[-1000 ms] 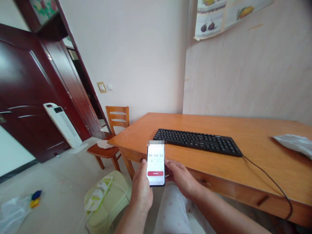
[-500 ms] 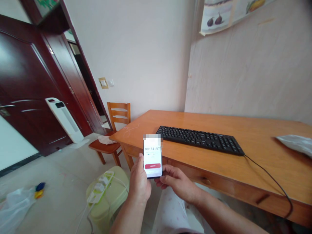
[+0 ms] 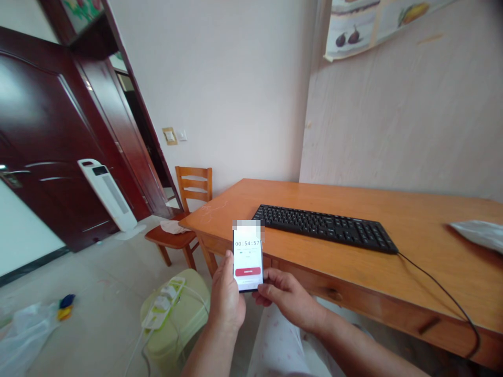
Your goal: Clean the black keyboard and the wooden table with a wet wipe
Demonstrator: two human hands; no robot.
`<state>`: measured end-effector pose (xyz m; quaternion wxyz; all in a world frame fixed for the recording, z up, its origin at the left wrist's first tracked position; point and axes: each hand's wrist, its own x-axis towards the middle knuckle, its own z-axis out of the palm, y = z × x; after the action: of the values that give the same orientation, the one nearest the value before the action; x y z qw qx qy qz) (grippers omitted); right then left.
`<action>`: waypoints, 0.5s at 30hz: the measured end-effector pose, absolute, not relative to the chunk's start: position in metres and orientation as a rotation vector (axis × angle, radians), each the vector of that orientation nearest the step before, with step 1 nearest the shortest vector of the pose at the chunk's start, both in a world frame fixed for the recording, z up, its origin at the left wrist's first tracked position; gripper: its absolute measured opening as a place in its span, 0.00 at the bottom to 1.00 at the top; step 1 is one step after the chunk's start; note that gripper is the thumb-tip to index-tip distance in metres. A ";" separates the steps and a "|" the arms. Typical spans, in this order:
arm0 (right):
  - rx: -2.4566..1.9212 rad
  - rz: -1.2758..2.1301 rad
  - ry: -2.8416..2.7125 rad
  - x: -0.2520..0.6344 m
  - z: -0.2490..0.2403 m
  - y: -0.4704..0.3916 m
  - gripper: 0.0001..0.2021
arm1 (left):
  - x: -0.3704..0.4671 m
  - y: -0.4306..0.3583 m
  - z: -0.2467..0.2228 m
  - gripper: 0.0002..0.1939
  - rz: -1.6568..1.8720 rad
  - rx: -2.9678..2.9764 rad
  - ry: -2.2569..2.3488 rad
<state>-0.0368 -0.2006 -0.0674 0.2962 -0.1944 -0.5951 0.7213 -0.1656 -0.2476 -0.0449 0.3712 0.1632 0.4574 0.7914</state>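
Note:
A smartphone (image 3: 248,259) is held upright in front of me, its lit white screen showing "00:54:57" above a red button. My left hand (image 3: 228,293) is closed round its left side, with the thumb along the edge. At the lower right corner, my right hand (image 3: 288,296) has its thumb and fingers pinched on the phone. Just behind the phone, a black keyboard (image 3: 326,228) lies on the wooden table (image 3: 424,283), and its cable runs off to the right.
A wooden chair (image 3: 173,238) with a white cloth stands left of the table. Below it, a green stool (image 3: 176,335) carries a power strip (image 3: 163,306). A white tower fan (image 3: 108,193) is near the dark red door (image 3: 39,120). A plastic bag (image 3: 25,335) lies on the floor.
The view has shifted very slightly, so the whole scene sits a little lower and to the right. Both hands keep the same hold on the smartphone.

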 end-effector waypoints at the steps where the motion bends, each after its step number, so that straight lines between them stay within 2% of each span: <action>1: -0.517 1.911 -1.594 -0.037 -0.067 -0.200 0.12 | -0.166 -0.248 -0.045 0.25 2.032 0.418 1.167; 9: -0.521 1.770 -1.641 -0.037 -0.062 -0.191 0.13 | -0.165 -0.252 -0.044 0.24 2.016 0.414 1.129; 15: -0.542 1.755 -1.575 -0.040 -0.049 -0.185 0.17 | -0.161 -0.258 -0.043 0.25 2.001 0.401 1.116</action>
<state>-0.0401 -0.1846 -0.0490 0.3533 -0.2095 -0.6089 0.6786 -0.1612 -0.2577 -0.0433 0.3966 0.1583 0.4406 0.7896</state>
